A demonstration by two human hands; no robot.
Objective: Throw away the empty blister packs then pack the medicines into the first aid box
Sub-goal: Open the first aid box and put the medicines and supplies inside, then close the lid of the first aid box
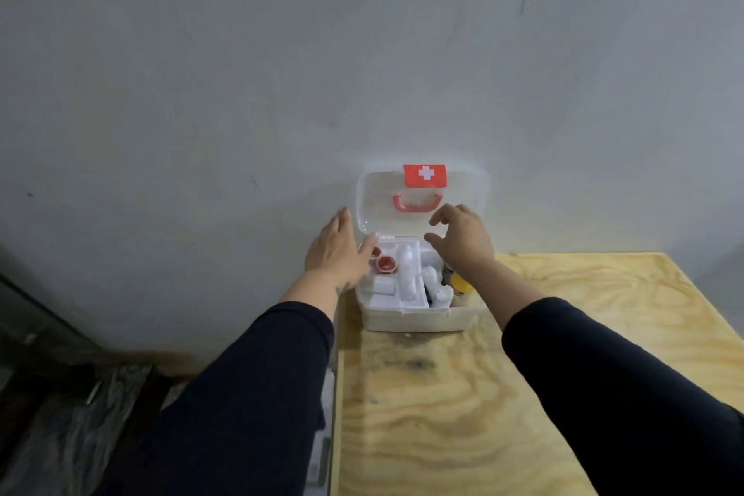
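The white first aid box (418, 318) stands open at the far left corner of the plywood table, against the wall. Its clear lid (372, 197) leans upright, showing a red cross label and a pink handle. Inside lie white bottles (407, 274), a pink-capped item (387, 264) and something yellow (461, 283). My left hand (336, 250) hovers at the box's left rim, fingers spread and empty. My right hand (463, 238) hangs over the box's right half, fingers curled loosely apart, holding nothing. No blister packs show.
The plywood table (523, 395) stretches toward me with dark stains near the box. A grey wall (362, 52) rises directly behind the box. Left of the table, the floor holds dark crumpled plastic (80, 415).
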